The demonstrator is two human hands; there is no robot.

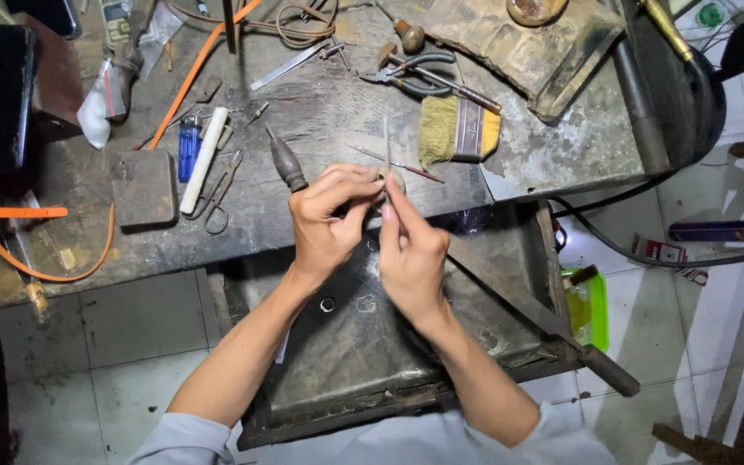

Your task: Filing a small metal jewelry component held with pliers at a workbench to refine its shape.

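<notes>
— While the left hand (331,215) is pinching a small ring-like piece (395,179) at the workbench edge (243,250), how far along is the filing?

— Midway, I'd judge — the right hand (411,250) is gripping a thin needle file (387,151) upright against it, crowded by the wooden-handled graver (287,164); the tray (346,362) below is leaving open room.

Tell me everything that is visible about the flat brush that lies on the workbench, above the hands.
The flat brush lies on its side on the grey, stained workbench. It has pale yellowish bristles, splayed and worn, that point left, a metal ferrule in the middle and a short yellow handle at the right. A thin dark-handled tool lies across its upper edge, just below the pliers. Neither the left hand nor the right hand touches it.
</notes>
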